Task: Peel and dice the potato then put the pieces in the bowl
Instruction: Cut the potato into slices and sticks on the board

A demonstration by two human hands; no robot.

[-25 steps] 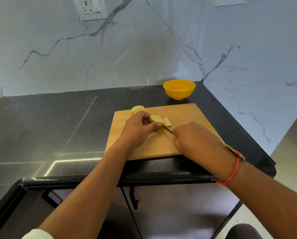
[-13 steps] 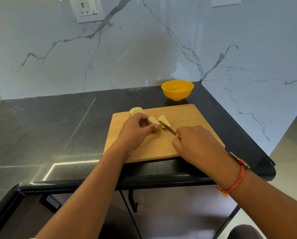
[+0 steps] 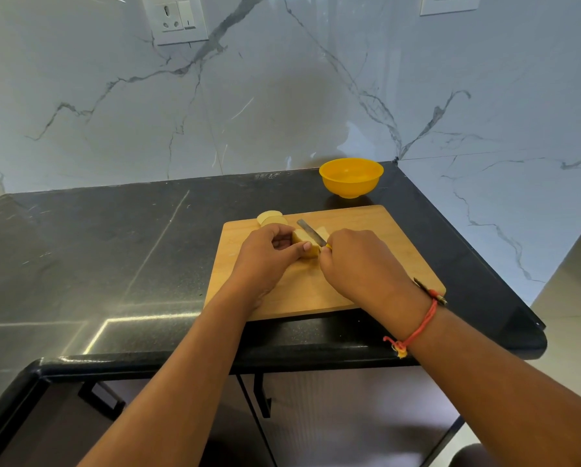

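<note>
Mid-frame on the rectangular wooden cutting board (image 3: 383, 227), left hand (image 3: 265, 261) fingers (image 3: 275, 231) pinch a peeled pale potato chunk (image 3: 303, 240); right hand (image 3: 360, 264) grips a yellow-handled knife (image 3: 311, 232); black bench (image 3: 114, 257) lies open leftward.

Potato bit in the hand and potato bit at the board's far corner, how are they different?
The held potato piece is gripped by the left hand, with the knife in the right hand against it; the corner potato piece lies alone, untouched. The held potato piece sits mid-board; the corner potato piece is at the far left corner of the cutting board. Both are peeled and pale yellow.
</note>
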